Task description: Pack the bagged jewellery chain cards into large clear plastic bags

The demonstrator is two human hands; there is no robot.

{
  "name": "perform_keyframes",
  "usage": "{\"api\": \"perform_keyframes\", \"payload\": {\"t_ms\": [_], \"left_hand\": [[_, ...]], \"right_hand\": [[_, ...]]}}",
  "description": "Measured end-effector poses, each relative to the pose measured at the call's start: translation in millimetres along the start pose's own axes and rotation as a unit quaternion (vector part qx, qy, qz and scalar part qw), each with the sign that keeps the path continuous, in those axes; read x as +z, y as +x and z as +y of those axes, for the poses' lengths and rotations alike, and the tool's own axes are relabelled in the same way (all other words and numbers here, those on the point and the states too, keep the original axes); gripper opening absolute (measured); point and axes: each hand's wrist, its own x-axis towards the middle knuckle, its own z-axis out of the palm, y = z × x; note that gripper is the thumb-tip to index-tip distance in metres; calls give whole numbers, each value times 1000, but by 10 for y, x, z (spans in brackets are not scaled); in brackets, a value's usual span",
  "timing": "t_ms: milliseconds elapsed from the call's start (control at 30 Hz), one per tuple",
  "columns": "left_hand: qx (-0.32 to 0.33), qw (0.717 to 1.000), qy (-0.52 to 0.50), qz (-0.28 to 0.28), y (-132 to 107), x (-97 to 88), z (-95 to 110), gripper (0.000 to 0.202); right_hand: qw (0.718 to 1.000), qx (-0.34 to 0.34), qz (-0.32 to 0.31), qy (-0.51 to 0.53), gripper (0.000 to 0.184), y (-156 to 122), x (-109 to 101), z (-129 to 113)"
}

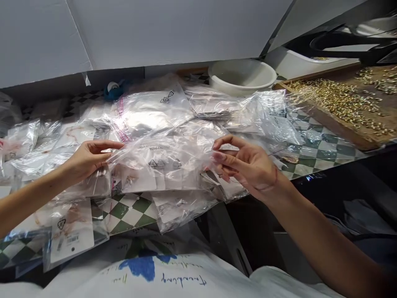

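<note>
I hold a clear plastic bag (161,163) stretched between both hands above the table. It has printed warning text and white cards with small jewellery pieces inside. My left hand (88,159) pinches its left edge with thumb and fingers closed. My right hand (245,163) grips its right edge, fingers curled and pressed on the plastic. Under the bag lie more clear bags with cards on a green and white checkered table (316,149).
Piles of clear plastic bags (149,109) cover the table. A white bowl (242,76) stands at the back. A wooden tray (344,103) with several small gold rings lies at the right. A carded bag (70,234) sits near the front edge.
</note>
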Motion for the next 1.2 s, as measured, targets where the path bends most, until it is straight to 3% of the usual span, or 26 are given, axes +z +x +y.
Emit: {"api": "perform_keyframes", "payload": {"t_ms": [200,300,433,633,1033,1133,1200], "left_hand": [[6,1000,-13,-3,-82,-92,-27,45],[-8,1000,-16,-10,-104,-110,-20,48],[11,1000,8,-24,-128,-83,-16,52],[32,998,50,-16,-191,-58,-8,58],[32,996,85,-11,-197,-25,-10,64],[29,993,117,-5,-209,-51,-34,66],[43,985,170,0,-245,-79,-9,71]], "right_hand": [[998,30,40,36,58,23,-115,-84],[999,38,5,-1,57,6,-154,-85],[997,-6,-42,-58,49,-81,-65,-21],[998,-9,28,-60,54,-203,115,-57],[998,-16,49,-47,53,-129,142,-47],[990,-60,57,-115,49,-114,88,87],[968,-95,83,-217,46,-125,-10,148]]}}
